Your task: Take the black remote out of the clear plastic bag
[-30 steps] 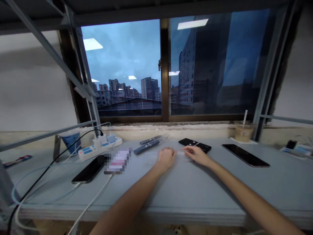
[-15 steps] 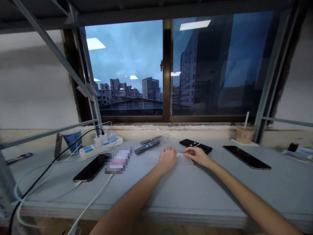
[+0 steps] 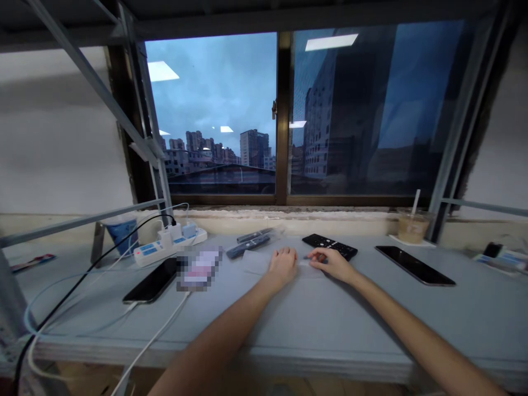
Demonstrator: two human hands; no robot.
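Both my hands rest far out on the grey table (image 3: 313, 324) below the window. My left hand (image 3: 282, 265) is curled, knuckles up, pressing on a thin clear plastic sheet or bag (image 3: 258, 263) that lies flat. My right hand (image 3: 333, 262) pinches the right end of that clear plastic, fingers closed. A black remote control (image 3: 330, 245) lies just behind my right hand. Two dark wrapped remotes (image 3: 249, 243) lie behind my left hand.
A black phone (image 3: 150, 281) on a white cable and a blurred phone (image 3: 199, 269) lie at the left beside a white power strip (image 3: 170, 247). Another black phone (image 3: 414, 265) lies at the right, with a drink cup (image 3: 411, 224) near the sill. Cables trail off the left edge.
My right hand has drawn slightly closer to my left hand along the clear plastic. The view has shifted a little; nothing else has moved.
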